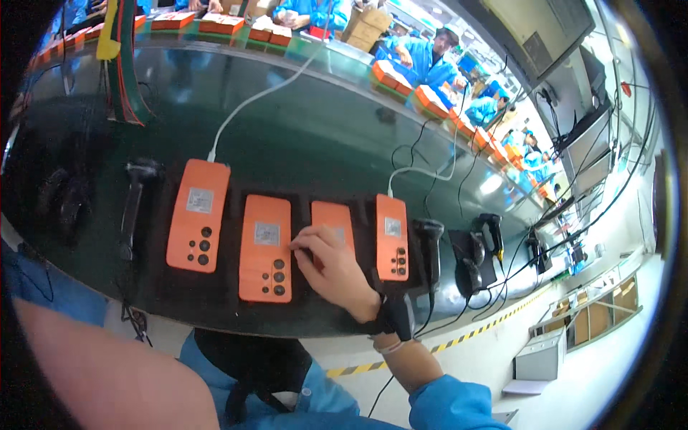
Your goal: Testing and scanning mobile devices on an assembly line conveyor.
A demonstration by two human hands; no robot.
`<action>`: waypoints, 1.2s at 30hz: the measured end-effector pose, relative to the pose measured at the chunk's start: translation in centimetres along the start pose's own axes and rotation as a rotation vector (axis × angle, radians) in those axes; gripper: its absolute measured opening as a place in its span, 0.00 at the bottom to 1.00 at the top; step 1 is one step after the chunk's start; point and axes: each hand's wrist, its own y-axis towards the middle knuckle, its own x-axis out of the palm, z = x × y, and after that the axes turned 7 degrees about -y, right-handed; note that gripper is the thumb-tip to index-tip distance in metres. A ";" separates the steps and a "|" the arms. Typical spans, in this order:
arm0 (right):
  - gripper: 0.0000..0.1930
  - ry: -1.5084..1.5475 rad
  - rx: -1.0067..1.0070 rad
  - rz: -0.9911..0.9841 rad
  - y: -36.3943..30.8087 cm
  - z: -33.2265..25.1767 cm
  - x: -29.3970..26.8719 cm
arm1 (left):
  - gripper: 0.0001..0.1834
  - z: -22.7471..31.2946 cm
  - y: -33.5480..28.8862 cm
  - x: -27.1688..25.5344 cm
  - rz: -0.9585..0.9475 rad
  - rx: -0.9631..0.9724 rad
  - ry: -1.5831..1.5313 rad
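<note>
Four orange phones lie back-up in a row on dark mats. Beside the right edge of the second phone (266,279), my right hand (331,269) is closed, fingers bent and drawn together; what they hold, if anything, is hidden. That hand and wrist cover much of the third phone (331,213). White cables run into the top ends of the leftmost phone (192,233) and the rightmost phone (391,251). Each phone carries a pale label. My left arm (115,365) shows large and blurred at lower left; its hand is out of view.
A black handheld scanner (136,201) lies left of the phones; another scanner (430,247) and more black devices are at right. The dark green table (308,107) extends away. Orange trays (390,75) and workers in blue line the far side. A monitor (537,32) hangs upper right.
</note>
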 end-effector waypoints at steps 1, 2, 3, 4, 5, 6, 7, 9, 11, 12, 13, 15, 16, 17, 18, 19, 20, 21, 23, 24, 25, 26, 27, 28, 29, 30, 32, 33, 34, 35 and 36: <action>0.07 0.016 0.026 -0.009 0.1 -0.2 -0.1 | 0.19 0.0 0.3 0.0 0.001 -0.002 0.001; 0.07 0.063 0.077 -0.022 0.1 -0.4 -0.1 | 0.19 0.0 0.6 -0.1 0.001 0.003 0.006; 0.08 0.088 0.066 -0.021 0.2 -0.4 -0.1 | 0.19 0.0 0.7 -0.1 0.004 0.008 0.016; 0.08 0.054 0.027 0.005 0.2 -0.5 -0.2 | 0.19 0.0 0.8 -0.2 0.004 0.011 0.017; 0.07 0.044 0.045 -0.019 0.2 -0.5 -0.2 | 0.19 -0.1 0.9 -0.2 0.005 0.010 0.023; 0.07 0.068 0.099 -0.055 0.0 -0.5 -0.2 | 0.19 -0.2 0.9 -0.3 0.000 0.008 0.030; 0.08 0.039 0.047 -0.033 0.0 -0.3 -0.2 | 0.19 -0.3 1.0 -0.4 0.002 0.004 0.039; 0.08 0.028 0.031 -0.019 -0.2 0.0 -0.1 | 0.19 -0.6 1.2 -0.5 -0.006 -0.023 0.066; 0.08 0.035 0.038 -0.019 -0.4 0.1 0.0 | 0.18 -1.5 1.3 0.0 -0.026 -0.078 0.119; 0.08 0.010 0.016 -0.022 -0.4 0.1 0.0 | 0.18 -2.2 1.4 0.4 -0.044 -0.117 0.154; 0.09 0.000 0.015 -0.028 -0.4 0.1 -0.1 | 0.18 -3.3 1.3 1.0 -0.085 -0.173 0.200; 0.09 -0.024 -0.014 -0.042 -0.3 -0.1 -0.9 | 0.15 -6.0 0.9 2.4 -0.230 -0.328 0.322; 0.09 -0.029 0.005 -0.096 -0.2 -0.2 -1.6 | 0.15 -7.8 0.5 3.4 -0.240 -0.417 0.257; 0.10 -0.049 -0.024 -0.082 0.1 -0.2 -2.5 | 0.16 -9.8 0.2 3.7 -0.315 -0.457 0.224; 0.09 -0.016 -0.018 -0.077 0.4 0.0 -3.7 | 0.16 -11.7 -0.2 3.9 -0.391 -0.417 0.189; 0.08 -0.066 -0.023 -0.016 1.1 0.3 -4.7 | 0.15 -13.3 -0.8 4.2 -0.464 -0.457 0.160; 0.07 -0.123 0.009 0.038 1.7 0.7 -5.6 | 0.15 -14.8 -1.4 4.7 -0.492 -0.476 0.157; 0.07 -0.107 0.058 0.050 2.5 1.4 -6.5 | 0.16 -16.3 -1.9 5.5 -0.538 -0.523 0.112; 0.07 -0.114 0.093 0.134 4.7 3.2 -7.5 | 0.17 -18.9 -3.1 7.8 -0.637 -0.520 0.093; 0.07 -0.108 0.080 0.146 5.9 4.1 -6.9 | 0.19 -20.2 -3.6 9.1 -0.699 -0.490 0.120; 0.08 -0.129 0.090 0.150 7.0 5.1 -6.1 | 0.19 -21.1 -4.4 10.6 -0.695 -0.472 0.147; 0.09 -0.151 0.052 0.179 8.0 6.1 -5.0 | 0.19 -21.9 -5.2 11.9 -0.699 -0.482 0.152; 0.13 -0.225 0.079 0.168 8.7 6.9 -3.3 | 0.18 -22.7 -6.0 13.1 -0.776 -0.493 0.207; 0.14 -0.295 0.080 0.162 9.0 7.7 -1.8 | 0.17 -23.4 -6.9 13.9 -0.850 -0.497 0.269; 0.14 -0.320 0.083 0.142 9.0 8.2 -0.2 | 0.16 -23.7 -8.0 14.3 -0.856 -0.459 0.340; 0.13 -0.369 0.144 0.075 8.9 8.7 1.0 | 0.16 -24.0 -8.9 14.6 -0.891 -0.427 0.400; 0.13 -0.546 0.034 -0.013 8.5 9.4 2.5 | 0.14 -24.4 -10.1 14.6 -0.797 -0.447 0.265; 0.12 -0.239 0.126 0.160 8.3 9.6 3.0 | 0.13 -24.7 -10.5 14.4 -0.783 -0.373 0.312; 0.12 -0.228 0.127 0.133 8.0 9.7 3.1 | 0.12 -24.6 -10.8 14.4 -0.786 -0.309 0.360; 0.12 -0.360 0.135 0.024 7.9 9.7 3.2 | 0.12 -24.6 -10.8 14.4 -0.796 -0.280 0.330; 0.12 -0.515 0.127 -0.091 7.8 9.6 3.0 | 0.12 -24.6 -10.7 14.6 -0.806 -0.290 0.367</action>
